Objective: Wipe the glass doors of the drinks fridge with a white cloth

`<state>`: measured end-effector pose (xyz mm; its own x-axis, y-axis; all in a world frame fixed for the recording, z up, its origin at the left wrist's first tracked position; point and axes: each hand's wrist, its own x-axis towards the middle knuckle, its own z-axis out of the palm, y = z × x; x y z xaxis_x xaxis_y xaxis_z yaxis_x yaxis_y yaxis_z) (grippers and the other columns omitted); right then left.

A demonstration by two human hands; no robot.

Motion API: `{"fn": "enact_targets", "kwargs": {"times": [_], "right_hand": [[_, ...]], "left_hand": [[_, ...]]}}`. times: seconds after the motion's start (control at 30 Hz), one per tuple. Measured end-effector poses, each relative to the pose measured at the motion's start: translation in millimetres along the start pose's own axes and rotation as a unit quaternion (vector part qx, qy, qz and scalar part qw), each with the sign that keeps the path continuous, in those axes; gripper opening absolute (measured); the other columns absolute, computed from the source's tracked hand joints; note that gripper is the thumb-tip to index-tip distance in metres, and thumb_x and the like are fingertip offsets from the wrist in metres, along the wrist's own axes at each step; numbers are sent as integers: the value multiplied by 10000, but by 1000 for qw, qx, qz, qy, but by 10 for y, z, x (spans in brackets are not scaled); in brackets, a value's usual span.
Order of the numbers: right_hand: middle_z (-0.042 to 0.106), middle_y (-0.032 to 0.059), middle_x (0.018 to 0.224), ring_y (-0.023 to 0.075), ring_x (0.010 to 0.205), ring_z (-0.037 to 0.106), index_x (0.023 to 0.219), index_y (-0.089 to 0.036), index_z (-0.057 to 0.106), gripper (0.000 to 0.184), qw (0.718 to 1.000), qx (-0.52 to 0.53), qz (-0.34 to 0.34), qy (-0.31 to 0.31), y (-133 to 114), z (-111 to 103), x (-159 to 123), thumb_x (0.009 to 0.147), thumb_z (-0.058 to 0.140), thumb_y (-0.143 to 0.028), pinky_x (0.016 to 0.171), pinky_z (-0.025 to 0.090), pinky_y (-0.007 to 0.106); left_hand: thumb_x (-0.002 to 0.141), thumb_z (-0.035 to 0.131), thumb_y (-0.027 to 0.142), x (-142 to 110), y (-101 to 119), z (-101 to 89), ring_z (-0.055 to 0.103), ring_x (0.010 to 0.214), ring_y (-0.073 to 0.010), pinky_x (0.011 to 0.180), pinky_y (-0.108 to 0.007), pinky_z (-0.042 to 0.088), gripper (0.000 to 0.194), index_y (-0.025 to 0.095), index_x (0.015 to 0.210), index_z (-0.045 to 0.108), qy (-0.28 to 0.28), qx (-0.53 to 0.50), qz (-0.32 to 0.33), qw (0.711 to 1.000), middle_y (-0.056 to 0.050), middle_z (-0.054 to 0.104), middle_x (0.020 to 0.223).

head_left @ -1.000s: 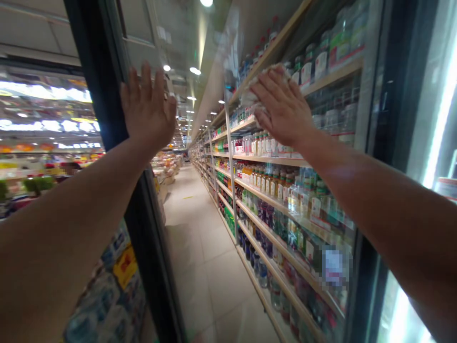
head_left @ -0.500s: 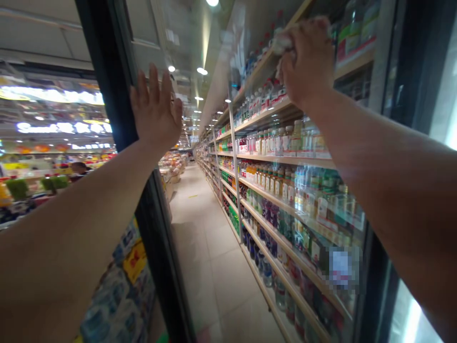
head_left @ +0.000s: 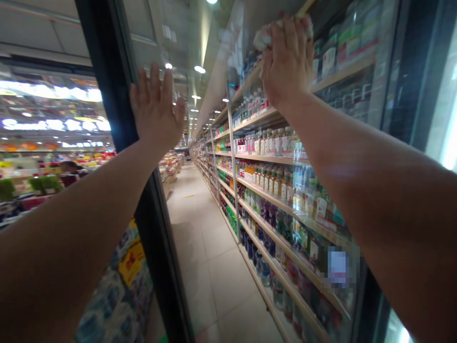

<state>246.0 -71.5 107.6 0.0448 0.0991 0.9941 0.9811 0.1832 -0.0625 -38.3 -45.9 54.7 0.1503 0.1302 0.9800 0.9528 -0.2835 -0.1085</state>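
A tall glass door (head_left: 214,62) in a dark frame (head_left: 157,238) stands before me, with shelves showing through the pane. My left hand (head_left: 157,112) lies open against the glass beside the frame's left upright, fingers stretched upward. High on the pane, my right hand (head_left: 288,66) presses a crumpled pale cloth (head_left: 263,37) flat to the glass. Its fingers point up over the cloth, which shows around the fingertips and thumb; the rest is hidden beneath the palm.
Beyond the glass, shelves of bottled drinks (head_left: 274,183) run down the right of a tiled aisle (head_left: 191,224). Wrapped packs of bottles with a yellow sign (head_left: 132,262) stand at lower left. Store displays (head_left: 43,186) fill the far left. A blurred label (head_left: 338,267) shows at lower right.
My right hand has slid to the left across the glass with the cloth, its fingers now turned more upward. My left hand stays in place on the pane.
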Motion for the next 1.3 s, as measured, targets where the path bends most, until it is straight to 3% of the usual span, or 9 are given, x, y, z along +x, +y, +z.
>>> {"fn": "enact_targets", "kwargs": {"times": [0.07,0.2,0.27,0.5,0.77,0.9,1.0,1.17,1.3], "right_hand": [[250,57,1695,313,1587,175,1610,-142,325,668,1000,-1,-13,4,-12,30,-28,971,414,-316,1315,136,580],[355,-34,1650,216,1569,253,1537,-275,446,602,971,41,-230,-52,-24,57,-232,958,424,-439,1331,195,464],[445,-76,1591,172,1538,322,1467,-338,510,523,956,70,-278,-64,-28,59,-297,969,380,-432,1331,224,442],[440,-36,1594,209,1525,349,1446,-295,536,572,996,30,-69,36,-136,146,-250,920,323,-366,1281,309,491],[502,-131,1534,150,1494,399,1374,-422,568,518,928,91,-354,-71,-107,238,-210,897,374,-481,1295,281,402],[521,-27,1538,237,1490,413,1398,-252,605,536,983,60,-169,39,-199,265,-252,935,342,-312,1273,311,523],[509,33,1550,300,1491,406,1410,-197,610,549,990,41,-69,119,-245,290,-293,934,354,-290,1260,313,550],[477,-23,1576,235,1514,372,1497,-271,524,548,947,16,-321,-17,-212,235,-374,973,383,-345,1285,288,452],[500,-43,1558,211,1512,381,1460,-315,552,504,940,57,-330,-64,-216,170,-420,999,348,-305,1281,308,501]], "left_hand": [[1058,442,383,0,-1,1,56,1593,-305,1282,-585,45,660,160,1643,234,6,-6,8,1000,-81,123,1725],[1033,419,409,24,-50,35,16,1597,-270,1286,-543,5,685,192,1651,220,-2,-2,-6,1000,-17,84,1733],[1013,414,432,44,-104,77,-12,1597,-250,1284,-526,-22,712,211,1656,202,-9,-7,-12,1000,21,54,1734],[1005,360,538,67,-322,242,-25,1594,-214,1280,-500,-59,726,243,1651,211,14,-45,3,999,93,44,1724],[1001,376,480,111,-493,351,-42,1593,-193,1279,-495,-74,734,228,1659,169,11,-34,-3,999,92,8,1725],[1030,340,468,68,-470,294,3,1598,-217,1290,-506,-4,694,203,1655,201,6,-29,1,1000,33,63,1730],[1034,296,476,48,-447,253,22,1600,-238,1296,-505,29,695,188,1659,201,5,-17,10,1000,-10,83,1730],[987,332,429,63,-444,248,34,1599,-270,1295,-507,40,734,162,1659,208,-13,-2,-3,1000,-51,88,1730],[980,336,426,64,-451,259,45,1596,-311,1283,-553,65,745,130,1653,217,-12,5,14,1000,-92,102,1726]]}}
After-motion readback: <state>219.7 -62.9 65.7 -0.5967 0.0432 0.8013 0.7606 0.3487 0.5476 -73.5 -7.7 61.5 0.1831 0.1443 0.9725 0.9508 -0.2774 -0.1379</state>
